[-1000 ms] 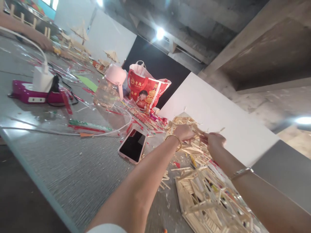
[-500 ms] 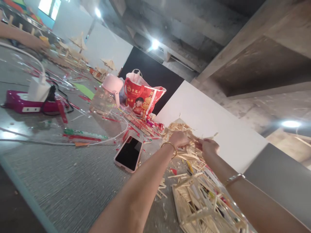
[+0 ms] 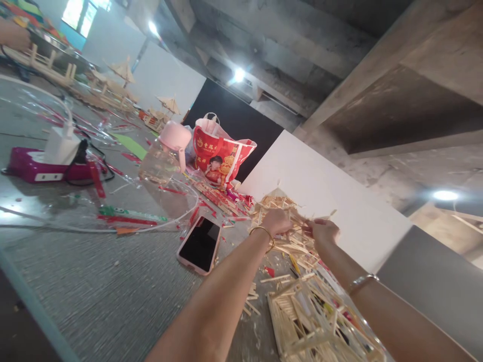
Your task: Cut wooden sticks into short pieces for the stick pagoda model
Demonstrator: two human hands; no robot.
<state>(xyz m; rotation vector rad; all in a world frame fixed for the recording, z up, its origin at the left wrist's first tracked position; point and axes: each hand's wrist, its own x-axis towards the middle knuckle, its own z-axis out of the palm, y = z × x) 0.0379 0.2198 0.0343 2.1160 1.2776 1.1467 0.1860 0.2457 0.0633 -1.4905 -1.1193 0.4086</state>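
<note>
Both of my hands are at a model building made of thin wooden sticks [image 3: 279, 201], which stands on the far part of the table. My left hand [image 3: 277, 221], with a gold bangle at the wrist, is closed against its front side; what the fingers grip is hidden. My right hand [image 3: 325, 231], wearing a silver bracelet, is at the model's right side with its fingers pinched together. Whatever lies between those fingertips is too small to name. Nearer to me, a second wooden stick frame [image 3: 302, 311] lies below my hands, with loose sticks [image 3: 252, 299] beside it.
A phone [image 3: 200, 245] lies left of my left arm. Further back are a red shopping bag [image 3: 222, 153], a pink-lidded bottle [image 3: 162, 153] and a purple power strip [image 3: 28, 166] with cables. Plastic wrappers [image 3: 130, 213] are scattered about. At far left another person's hand [image 3: 15, 36] is near wooden models.
My hands stay at the stick model with hardly any shift. The other person's arm at far left has drawn back toward the edge of the view.
</note>
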